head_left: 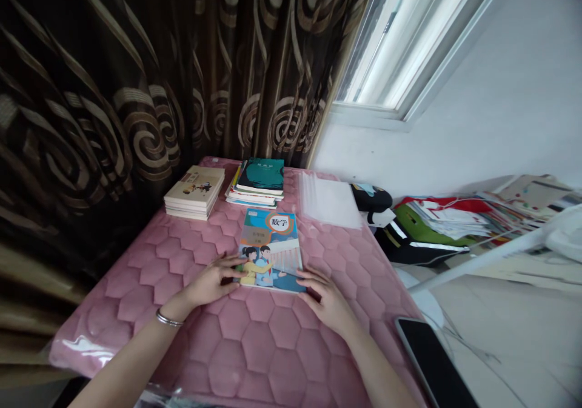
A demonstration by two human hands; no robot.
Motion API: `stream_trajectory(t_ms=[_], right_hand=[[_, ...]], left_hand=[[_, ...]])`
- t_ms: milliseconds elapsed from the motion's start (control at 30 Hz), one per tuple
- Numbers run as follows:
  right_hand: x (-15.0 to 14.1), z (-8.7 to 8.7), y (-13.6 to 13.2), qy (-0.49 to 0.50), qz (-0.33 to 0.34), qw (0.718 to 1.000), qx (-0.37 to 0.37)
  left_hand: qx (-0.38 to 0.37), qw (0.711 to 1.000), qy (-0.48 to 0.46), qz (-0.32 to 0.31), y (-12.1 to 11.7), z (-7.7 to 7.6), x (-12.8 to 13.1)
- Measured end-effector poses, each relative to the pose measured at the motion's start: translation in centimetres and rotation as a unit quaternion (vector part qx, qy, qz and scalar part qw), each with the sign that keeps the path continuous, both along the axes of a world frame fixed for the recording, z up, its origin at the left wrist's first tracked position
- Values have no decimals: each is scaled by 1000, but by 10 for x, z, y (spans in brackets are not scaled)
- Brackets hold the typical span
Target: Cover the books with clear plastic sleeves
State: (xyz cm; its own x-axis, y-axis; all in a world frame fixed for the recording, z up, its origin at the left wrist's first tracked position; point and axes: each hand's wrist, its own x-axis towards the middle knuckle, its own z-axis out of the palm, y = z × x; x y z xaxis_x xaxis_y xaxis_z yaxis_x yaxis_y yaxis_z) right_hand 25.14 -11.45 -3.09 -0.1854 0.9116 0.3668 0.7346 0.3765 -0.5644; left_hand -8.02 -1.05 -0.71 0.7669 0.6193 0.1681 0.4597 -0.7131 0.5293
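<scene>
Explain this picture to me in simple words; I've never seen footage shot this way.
There is no machine here: you see a person's own bare hands. The single picture comes from a camera worn on the head, looking forward and down.

On the pink table cover lies a book with two cartoon figures on its front. The left hand touches its left edge and the right hand its lower right corner; how firm either grip is, I can't tell.

Behind are a cream-topped stack, a teal-topped pile and whitish sheets.
</scene>
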Motion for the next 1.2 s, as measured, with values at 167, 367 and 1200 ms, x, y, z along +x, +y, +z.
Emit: stream_trajectory(t_ms=[167, 367, 1200], right_hand=[[3, 1, 0, 8, 10, 999, -30], [5, -1, 0, 10, 8, 999, -33], [1, 26, 37, -74, 28, 997, 1]], left_hand=[[-46, 999, -24, -9, 1, 6, -4], [-63, 997, -47, 6, 1, 4, -9], [92, 986, 122, 61, -44, -15, 102]])
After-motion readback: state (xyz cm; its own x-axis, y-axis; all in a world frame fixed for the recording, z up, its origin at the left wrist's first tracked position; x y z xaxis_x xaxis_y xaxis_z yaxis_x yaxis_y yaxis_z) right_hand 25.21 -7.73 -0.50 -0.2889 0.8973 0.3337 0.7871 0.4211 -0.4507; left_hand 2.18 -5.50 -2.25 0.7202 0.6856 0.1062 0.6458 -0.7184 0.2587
